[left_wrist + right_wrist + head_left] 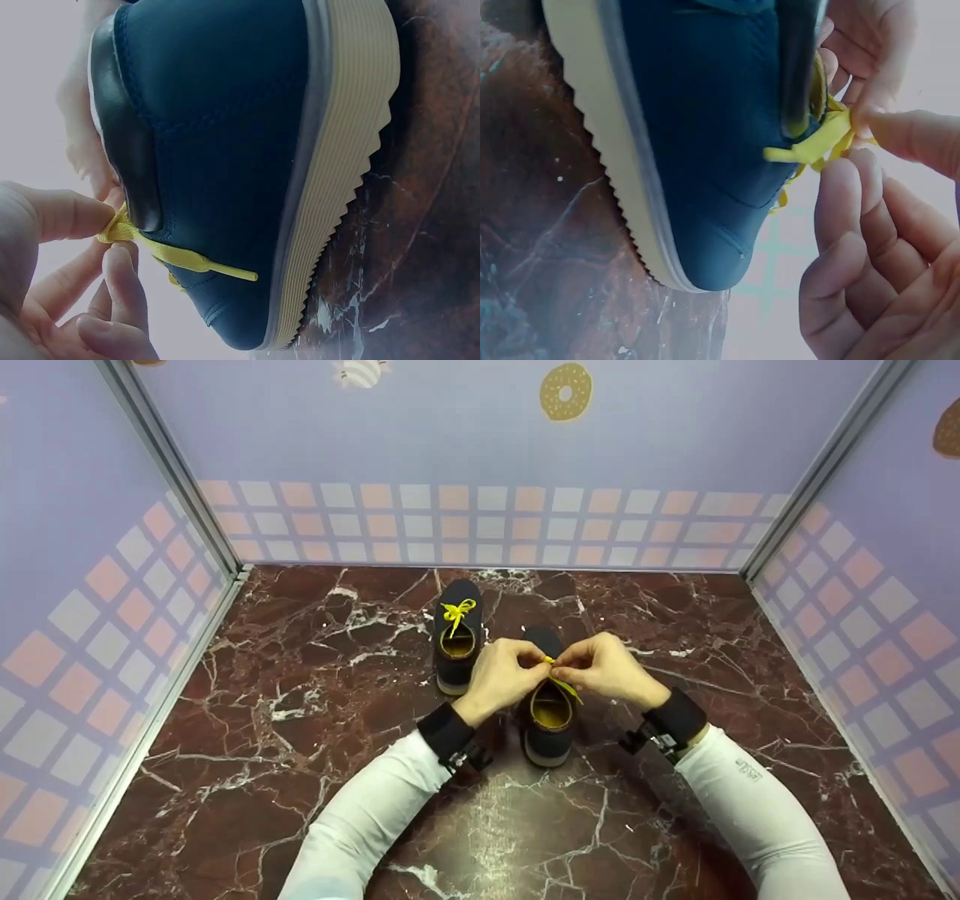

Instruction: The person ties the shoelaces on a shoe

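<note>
A dark blue shoe [547,744] with a cream ridged sole stands on the floor, toe pointing away. Over its front my left hand [504,673] and right hand [606,669] meet at the yellow shoelace [568,690]. In the left wrist view, the left thumb and fingers [120,281] pinch the lace [187,259] beside the shoe's opening, and its tip hangs along the side. The right wrist view shows the right thumb and index finger pinching the lace [825,142], a short end sticking out. How the loops cross between the fingertips is partly hidden.
To the left stands a matching shoe [454,671], its yellow lace tied in a bow [457,613]. Both rest on a brown-red marbled floor [360,810]. Patterned panels rise behind [465,450] and on both sides.
</note>
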